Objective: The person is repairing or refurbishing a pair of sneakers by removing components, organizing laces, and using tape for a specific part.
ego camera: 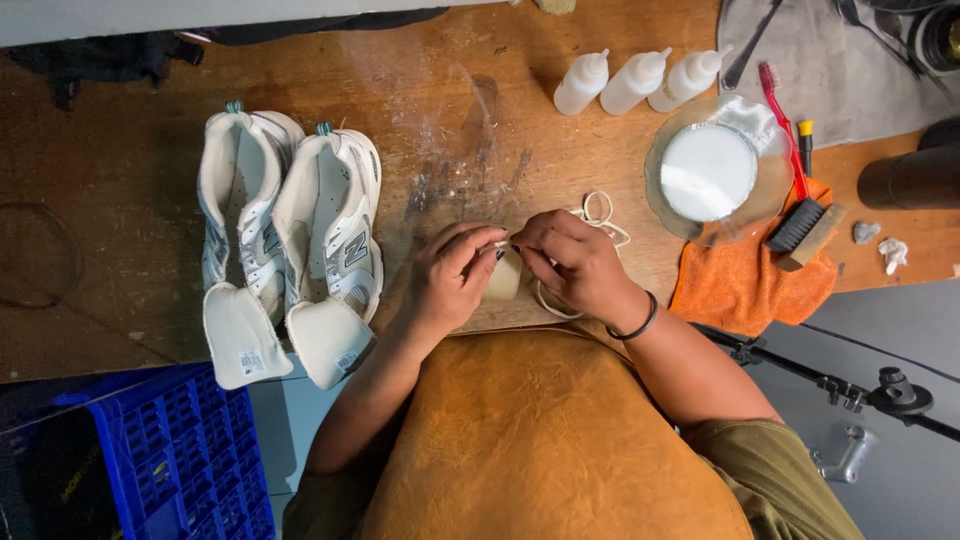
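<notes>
Spanning the whole view, a worn wooden workbench [120, 250] carries a pair of white sneakers [290, 240] lying laceless well to the left of the hands, toes pointing toward the person. A clear dish of white liquid [710, 172] sits to the right, on an orange cloth [745, 285]. At the near bench edge, the left hand [445, 280] and right hand [580, 265] meet, both pinching a small cream block [503, 278] between them, equally close, with white laces [598, 212] just behind.
</notes>
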